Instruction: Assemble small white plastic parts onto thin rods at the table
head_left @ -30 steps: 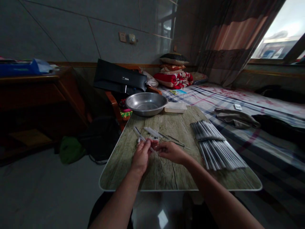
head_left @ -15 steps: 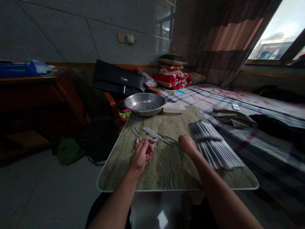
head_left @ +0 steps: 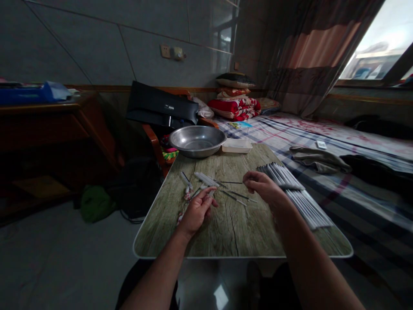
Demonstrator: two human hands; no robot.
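My right hand (head_left: 260,185) is above the table's middle right, its thumb and fingers pinched at the end of a thin black pen refill (head_left: 231,182). My left hand (head_left: 200,210) is closed, thumb against fingers, around a small whitish piece that is mostly hidden. Two more dark refills (head_left: 235,198) lie on the wood between the hands. Beyond my left hand are clear-white pen barrels (head_left: 205,179) and a short tube with a dark strip (head_left: 185,177). White pens with dark ends (head_left: 279,174) lie in two overlapping rows at the right, partly behind my right forearm.
A steel basin (head_left: 197,142) and a shallow white tray (head_left: 237,146) stand at the far end of the wood-grain table (head_left: 222,241). A bed with a checked sheet (head_left: 274,129) adjoins the right side. Behind the basin a black monitor (head_left: 163,105) leans on a chair.
My right hand has lifted and moved slightly away from me, with the refill at its fingertips. My left hand has shifted right. Two refills now lie uncovered between the hands.
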